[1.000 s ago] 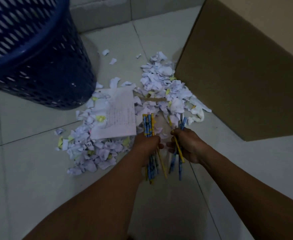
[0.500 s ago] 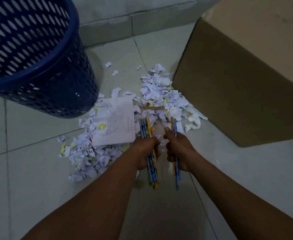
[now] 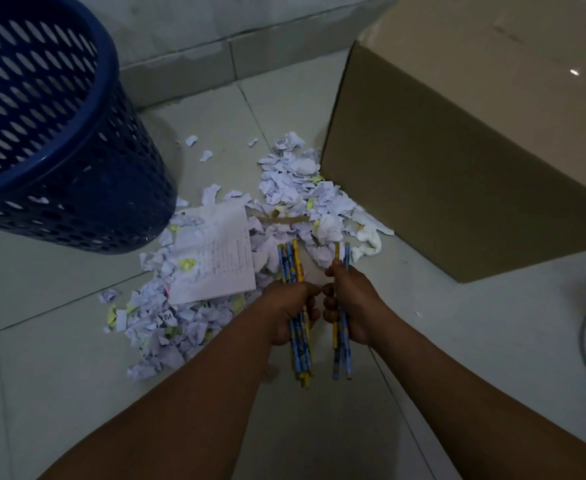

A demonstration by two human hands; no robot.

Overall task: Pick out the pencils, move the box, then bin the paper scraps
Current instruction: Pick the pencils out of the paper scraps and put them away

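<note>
The pencils (image 3: pixel 289 263) are blue and yellow, in two lots: a bundle gripped in the left hand (image 3: pixel 289 311) and a pair (image 3: pixel 341 252) in the right hand (image 3: pixel 352 306), all pointing away, side by side. The scraps (image 3: pixel 284 181) — torn, crumpled white bits, some yellow — lie heaped on the floor (image 3: pixel 76 341) between bin and box, with one whole written sheet (image 3: pixel 220 258) on top. The box (image 3: pixel 457 168), plain brown cardboard, stands on the right, touching the heap. The bin (image 3: pixel 59 133) — dark blue, perforated — stands upright on the left

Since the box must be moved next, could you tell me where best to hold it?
Probably flat palms on opposite walls of the cardboard box, coming from your side: it is wide, smooth-sided, with no handle or open flap showing.
</note>
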